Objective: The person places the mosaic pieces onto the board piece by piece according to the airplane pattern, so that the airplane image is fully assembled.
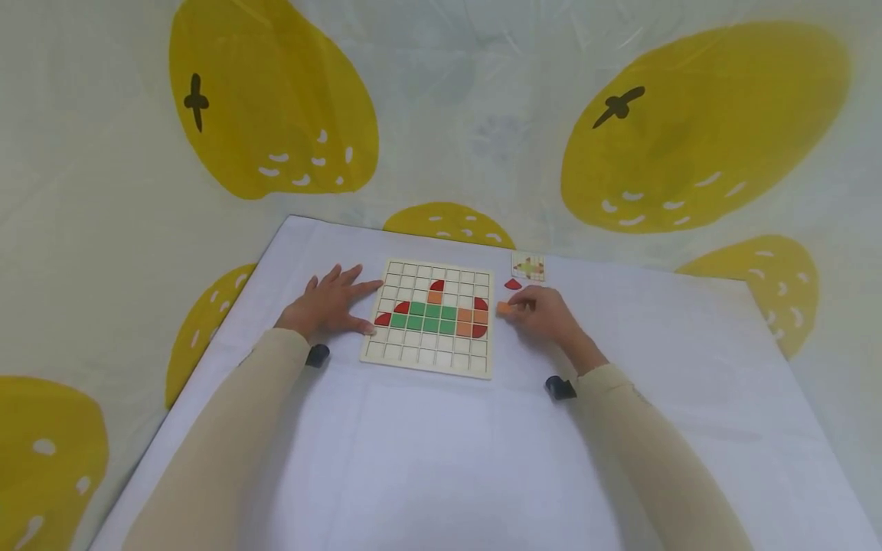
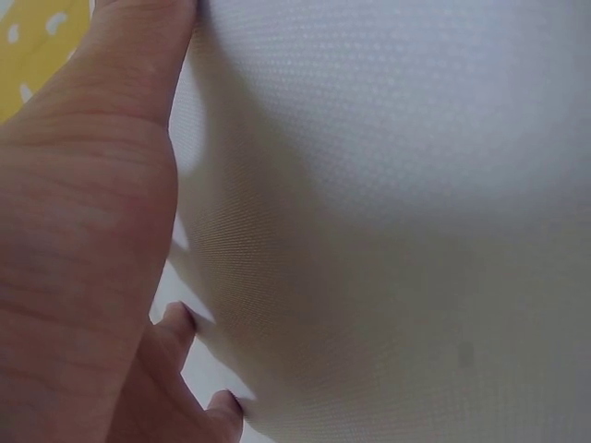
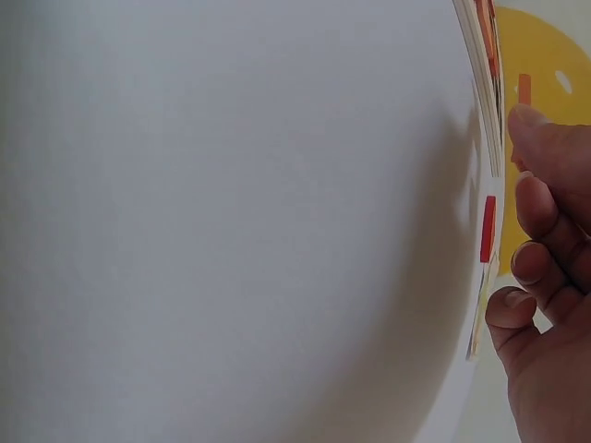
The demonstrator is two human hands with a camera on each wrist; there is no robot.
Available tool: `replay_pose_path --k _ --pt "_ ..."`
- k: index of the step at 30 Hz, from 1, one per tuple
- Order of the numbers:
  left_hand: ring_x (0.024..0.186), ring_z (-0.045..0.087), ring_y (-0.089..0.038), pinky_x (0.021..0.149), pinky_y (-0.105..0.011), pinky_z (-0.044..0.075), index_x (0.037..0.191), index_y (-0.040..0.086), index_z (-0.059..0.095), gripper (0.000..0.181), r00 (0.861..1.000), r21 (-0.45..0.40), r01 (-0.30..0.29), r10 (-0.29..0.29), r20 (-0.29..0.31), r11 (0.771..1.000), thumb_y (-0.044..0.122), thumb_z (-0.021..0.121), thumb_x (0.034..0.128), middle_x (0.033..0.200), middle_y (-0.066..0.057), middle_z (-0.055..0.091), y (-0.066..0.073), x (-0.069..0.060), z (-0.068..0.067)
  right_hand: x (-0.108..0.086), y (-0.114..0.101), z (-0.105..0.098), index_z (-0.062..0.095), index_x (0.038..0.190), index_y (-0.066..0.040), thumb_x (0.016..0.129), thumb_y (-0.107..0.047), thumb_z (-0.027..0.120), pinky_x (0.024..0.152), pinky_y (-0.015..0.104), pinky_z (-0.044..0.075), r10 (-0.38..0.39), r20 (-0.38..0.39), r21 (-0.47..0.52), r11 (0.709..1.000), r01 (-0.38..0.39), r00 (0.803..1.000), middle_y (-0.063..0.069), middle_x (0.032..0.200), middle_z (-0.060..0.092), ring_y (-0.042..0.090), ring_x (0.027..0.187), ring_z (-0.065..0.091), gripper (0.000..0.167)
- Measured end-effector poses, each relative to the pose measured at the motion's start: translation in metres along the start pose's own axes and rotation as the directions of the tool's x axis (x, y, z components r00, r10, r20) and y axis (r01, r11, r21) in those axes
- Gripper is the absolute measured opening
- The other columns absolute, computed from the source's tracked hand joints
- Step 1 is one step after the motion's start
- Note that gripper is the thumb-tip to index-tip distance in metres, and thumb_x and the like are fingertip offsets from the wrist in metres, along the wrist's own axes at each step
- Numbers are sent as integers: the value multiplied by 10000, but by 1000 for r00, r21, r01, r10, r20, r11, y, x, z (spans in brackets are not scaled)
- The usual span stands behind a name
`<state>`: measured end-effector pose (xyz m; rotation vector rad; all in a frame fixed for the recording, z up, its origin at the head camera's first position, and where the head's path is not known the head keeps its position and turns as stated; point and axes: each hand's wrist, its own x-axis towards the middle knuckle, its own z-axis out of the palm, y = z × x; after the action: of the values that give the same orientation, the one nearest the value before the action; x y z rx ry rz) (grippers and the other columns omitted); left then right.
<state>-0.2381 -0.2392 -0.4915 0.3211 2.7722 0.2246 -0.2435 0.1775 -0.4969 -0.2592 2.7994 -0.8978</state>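
A pale grid board lies on the white table, with green, orange and red pieces set in its middle rows. My left hand rests spread at the board's left edge, its fingers and thumb straight. In the left wrist view the left hand touches the white surface with its fingertips. Just off the board's right edge, my right hand pinches an orange square tile. The right wrist view shows the orange tile between thumb and finger, raised off the table. Beyond that hand lies a red quarter-round piece.
A small pattern card with a coloured grid picture lies near the table's far edge. The white tabletop stretches in front of the board. Around it hangs a pale cloth printed with yellow fruit.
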Motion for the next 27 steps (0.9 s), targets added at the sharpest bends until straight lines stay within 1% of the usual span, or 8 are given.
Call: replay_pose_path --k 4,14,23,27 --pt "1632 20 -459 1249 -762 77 1628 495 241 1038 1000 18 -1 1 7 1000 768 746 764 1785 -58 76 -1 2 0 -2 -3 6 742 1215 -77 974 -196 732 933 423 537 13 17 11 1000 -13 1000 113 1152 712 289 1073 569 269" --pt "1633 21 -455 1245 -764 88 1624 508 235 1048 1000 28 13 -14 16 1000 784 745 751 1786 -50 70 -2 5 2 -10 -17 15 761 1207 -93 938 -239 788 928 410 528 -22 27 13 1000 22 999 90 1100 709 278 1047 577 308" --pt "1636 21 -445 1252 -755 88 1621 511 243 1026 1000 28 14 -14 4 1000 762 750 765 1785 -45 81 -1 2 1 -16 -28 19 775 1171 -101 938 -182 775 859 363 500 -73 24 7 997 73 997 69 967 669 262 974 574 247" --pt "1637 12 -443 1254 -751 85 1622 511 238 1026 1000 28 20 -21 14 999 752 754 769 1786 -43 73 0 2 0 -17 -31 21 778 1159 -86 939 -152 770 843 356 487 -95 26 1 995 95 995 71 942 666 256 968 571 230"
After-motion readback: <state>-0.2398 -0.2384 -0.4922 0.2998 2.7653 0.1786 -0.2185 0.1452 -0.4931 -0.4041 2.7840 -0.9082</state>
